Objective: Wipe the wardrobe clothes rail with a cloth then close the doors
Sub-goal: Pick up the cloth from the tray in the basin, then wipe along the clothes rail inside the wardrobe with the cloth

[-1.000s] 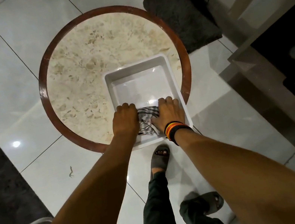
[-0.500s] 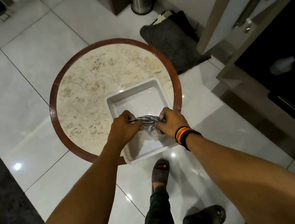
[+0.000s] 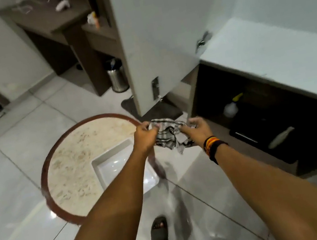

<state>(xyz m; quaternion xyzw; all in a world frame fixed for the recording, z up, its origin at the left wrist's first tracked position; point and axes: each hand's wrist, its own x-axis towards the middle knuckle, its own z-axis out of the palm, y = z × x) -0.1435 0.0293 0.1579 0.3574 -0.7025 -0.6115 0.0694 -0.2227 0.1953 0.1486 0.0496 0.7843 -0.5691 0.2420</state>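
Hands first: my left hand (image 3: 144,136) and right hand (image 3: 198,132) are both raised in front of me, and between them I hold the checked cloth (image 3: 168,136). Each grip is clamped on it, the left fist pinching its upper left corner, the right fingers closed around its right side, so the cloth hangs crumpled between the two with a loose tail drooping below. It is in the air, past the far right edge of the round worktop (image 3: 70,167) and touching neither that nor the floor. A striped wristband (image 3: 213,146) sits on my right wrist.

On the worktop, a white square tray (image 3: 108,166) lies near the right edge, partly hidden under my left forearm.

Ahead stands an open white wardrobe door (image 3: 152,42) with a metal latch plate (image 3: 156,88) at its lower edge. To the right, a second white door panel (image 3: 273,57) is blurred, and under it I see the dark wardrobe interior (image 3: 270,121), where a spray bottle (image 3: 231,106) with a yellow top stands. I cannot make out the clothes rail. A steel bin (image 3: 117,77) stands on the floor just left of the open door. One sandalled foot (image 3: 159,231) shows below.
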